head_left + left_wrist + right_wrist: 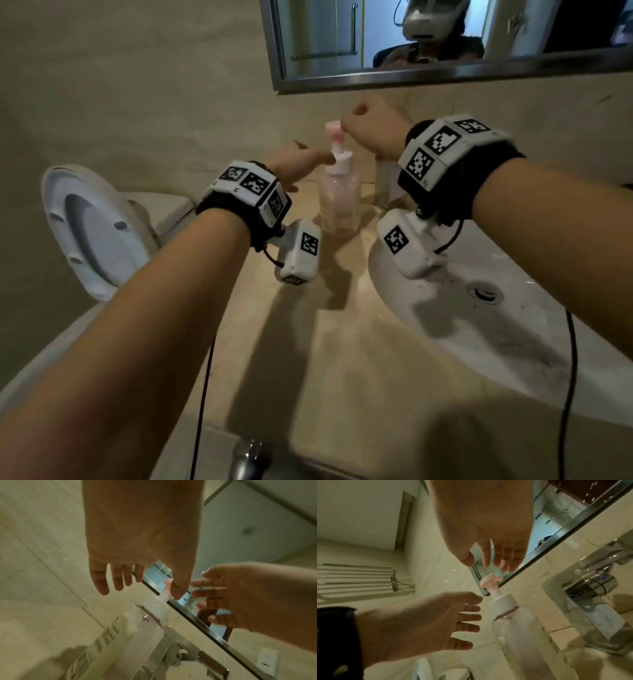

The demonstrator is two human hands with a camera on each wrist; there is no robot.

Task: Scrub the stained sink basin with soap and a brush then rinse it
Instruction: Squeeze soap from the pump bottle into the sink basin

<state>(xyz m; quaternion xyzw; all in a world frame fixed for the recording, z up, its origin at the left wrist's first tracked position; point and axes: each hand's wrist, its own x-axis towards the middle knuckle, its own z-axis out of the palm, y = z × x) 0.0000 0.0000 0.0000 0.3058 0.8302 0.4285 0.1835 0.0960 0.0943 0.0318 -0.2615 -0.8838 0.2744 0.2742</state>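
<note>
1. Fingers of the left hand (426, 623) are spread and released beside the soap bottle (339, 192); the right hand (373, 132) hangs loosely curled just above the pump (334, 132), grasping nothing.
2. The sink basin (513, 329), speckled with stains, lies right of the bottle.
3. Soap-fetching step; next, likely press the pump.
4. No brush is in view.

The soap pump bottle (339, 192) stands on the counter (308, 342) between both hands: left fingertips (327, 158) beside its collar, right fingers (346, 125) over the pump head (contact unclear). The sink basin (479, 325) lies right of the bottle.
</note>
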